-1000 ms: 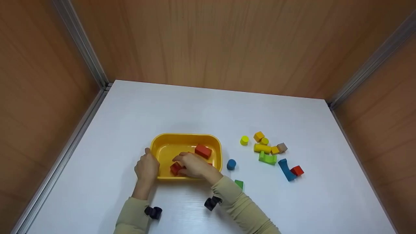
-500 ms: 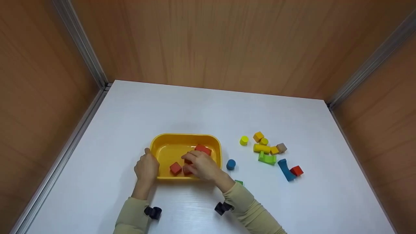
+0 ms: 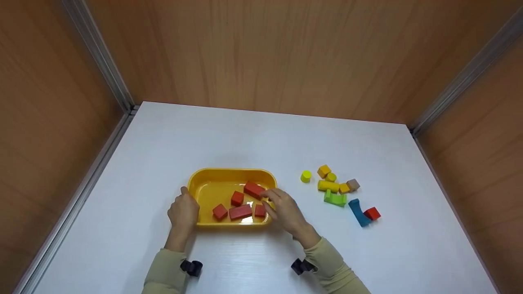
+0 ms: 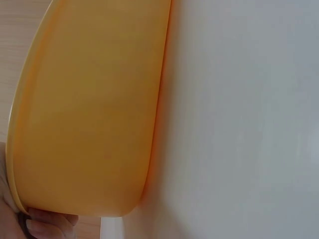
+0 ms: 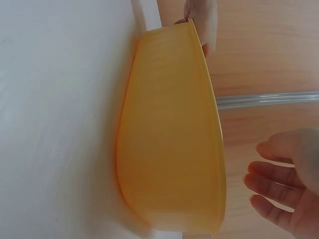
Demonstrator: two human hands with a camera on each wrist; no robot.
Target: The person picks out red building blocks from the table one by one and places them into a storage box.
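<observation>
A yellow tray [image 3: 212,190] stands on the white table. My left hand [image 3: 184,211] grips its left end, with fingers curled under the rim in the left wrist view. Several red blocks lie inside, among them a long block [image 3: 240,212], a cube [image 3: 220,212] and another cube [image 3: 237,199]. Over the tray's right rim is my right hand [image 3: 288,213], its fingers loosely bent and holding nothing. The right wrist view shows these fingers [image 5: 271,188] apart from the tray wall. The blue cylinder and the green block seen earlier are hidden behind the right hand and wrist.
Right of the tray lie a yellow cylinder [image 3: 329,186], a light green arch [image 3: 335,199], a blue curved block [image 3: 359,213], a red cube [image 3: 372,213], a greyish-brown cube [image 3: 353,185] and several small yellow pieces. Wooden walls [image 3: 261,57] enclose the table's back and sides.
My right hand has moved right from among the red blocks to the tray's right rim, uncovering the blocks. The left hand and tray have stayed in place.
</observation>
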